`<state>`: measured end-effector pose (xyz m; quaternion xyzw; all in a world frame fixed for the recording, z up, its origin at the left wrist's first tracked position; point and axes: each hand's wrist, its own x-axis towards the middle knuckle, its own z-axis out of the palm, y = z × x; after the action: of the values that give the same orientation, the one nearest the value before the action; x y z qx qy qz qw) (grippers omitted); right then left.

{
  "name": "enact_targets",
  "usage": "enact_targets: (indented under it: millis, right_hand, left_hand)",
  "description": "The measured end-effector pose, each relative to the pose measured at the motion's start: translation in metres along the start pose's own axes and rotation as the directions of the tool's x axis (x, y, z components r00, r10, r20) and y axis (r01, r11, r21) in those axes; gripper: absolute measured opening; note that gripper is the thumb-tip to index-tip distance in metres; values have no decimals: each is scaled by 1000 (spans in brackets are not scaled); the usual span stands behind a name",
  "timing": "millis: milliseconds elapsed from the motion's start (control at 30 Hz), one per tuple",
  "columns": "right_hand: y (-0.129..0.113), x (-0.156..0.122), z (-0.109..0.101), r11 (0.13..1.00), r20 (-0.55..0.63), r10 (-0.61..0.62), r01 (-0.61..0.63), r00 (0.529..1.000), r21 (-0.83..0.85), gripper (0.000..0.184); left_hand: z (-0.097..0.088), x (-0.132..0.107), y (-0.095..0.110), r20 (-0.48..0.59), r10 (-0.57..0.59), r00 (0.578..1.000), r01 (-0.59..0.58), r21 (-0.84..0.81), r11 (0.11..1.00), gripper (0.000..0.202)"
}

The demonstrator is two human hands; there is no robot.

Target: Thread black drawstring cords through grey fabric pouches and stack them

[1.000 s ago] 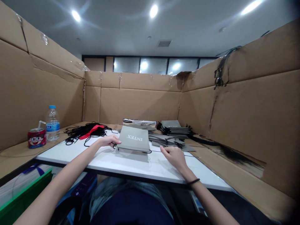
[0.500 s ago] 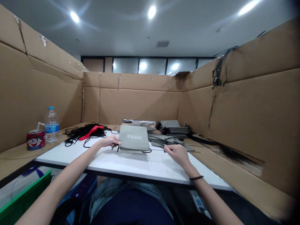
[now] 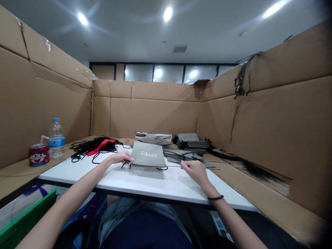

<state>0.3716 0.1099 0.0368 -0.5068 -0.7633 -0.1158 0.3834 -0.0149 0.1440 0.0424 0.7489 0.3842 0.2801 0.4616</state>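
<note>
Left grip: curled at the left edge of the grey INTEX paper bag, apparently clenched on a loop of black cord (the fingers hide the exact pinch, so treat this as likely, not certain). The bag lies flat on the white counter, printed face up and upside down from where you sit, with a cord end showing at its near right corner.

Right grip: loosely bent, low over the counter, just right of the bag and beside the loose flat bags. You can't tell from this view whether it holds anything thin.

Risks, as I judge them:
- The cord is thin and your pinch looks small, so a hard tug could pull it free.
- The bag has no visible anchor on that smooth top, so any pull on the cord could drag or twist it.
- A careless sweep of your right hand could catch the loose bags or disturb the stacked bags behind them, whose cords hang out at the sides.
- The tangled black cord bundle with its red strap sits near your left forearm; a wide move could snag it.
- The water bottle and cartoon-faced can stand farther left, off the white top, and seem at little risk.
</note>
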Motion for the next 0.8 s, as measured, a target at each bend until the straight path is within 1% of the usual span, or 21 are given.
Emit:
enact_targets:
  millis: [133, 300, 467, 533, 633, 700, 733, 800]
  right_hand:
    - [-4, -2, 3, 999, -34, 34, -33, 999, 25, 52]
    - [-2, -3, 2, 999, -88, 41, -40, 995, 21, 53]
    - [0, -2, -1, 996, -83, 93, -92, 992, 18, 51]
    - [0, -3, 0, 996, -99, 85, -86, 991, -7, 51]
    - [0, -5, 1, 996, -164, 17, -30, 986, -79, 52]
    - [0, -6, 1, 990, -238, -63, 30, 969, -140, 52]
    - [-1, -6, 2, 983, -279, -112, 66, 954, -169, 52]
    - [-1, -7, 2, 965, -366, -215, 139, 905, -223, 52]
  left_hand:
    - [6, -3, 5, 21, -6, 1000, 6, -15, 1000, 46]
    - [14, -7, 12, 60, -42, 997, 45, -50, 998, 45]
    - [15, -10, 11, 75, -101, 992, 108, -96, 990, 54]
    - [15, -9, 10, 74, -119, 990, 127, -113, 985, 52]
    - [14, -7, 9, 46, -115, 992, 121, -153, 981, 44]
    - [13, -5, 7, 32, -100, 994, 105, -173, 979, 40]
    - [12, -4, 6, 29, -91, 995, 95, -180, 979, 38]
    - [10, -2, 4, 24, -64, 998, 68, -191, 979, 34]
